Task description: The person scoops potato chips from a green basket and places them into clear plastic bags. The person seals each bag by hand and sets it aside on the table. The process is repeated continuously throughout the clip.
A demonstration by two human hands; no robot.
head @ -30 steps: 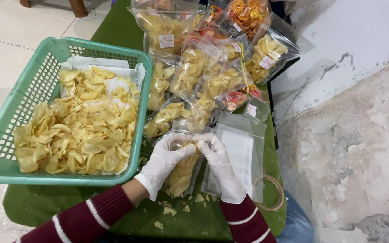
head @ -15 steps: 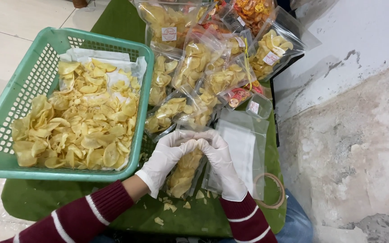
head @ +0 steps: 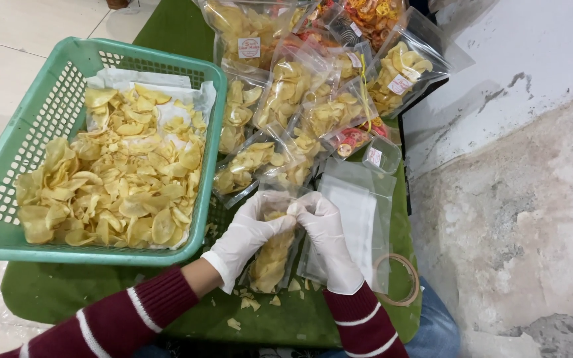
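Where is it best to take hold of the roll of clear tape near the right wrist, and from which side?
Probably from above, by pinching the thin ring wall of the roll of clear tape. It lies flat on the green table cover with its hole facing up, beside the right hand, so a finger can go inside the ring.

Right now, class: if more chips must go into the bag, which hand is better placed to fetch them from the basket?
Left, probably. The left hand is nearer the green basket of chips. The right hand grips the clear bag on the far side.

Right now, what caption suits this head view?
Both gloved hands, left hand and right hand, pinch a clear bag of chips beside a green basket.
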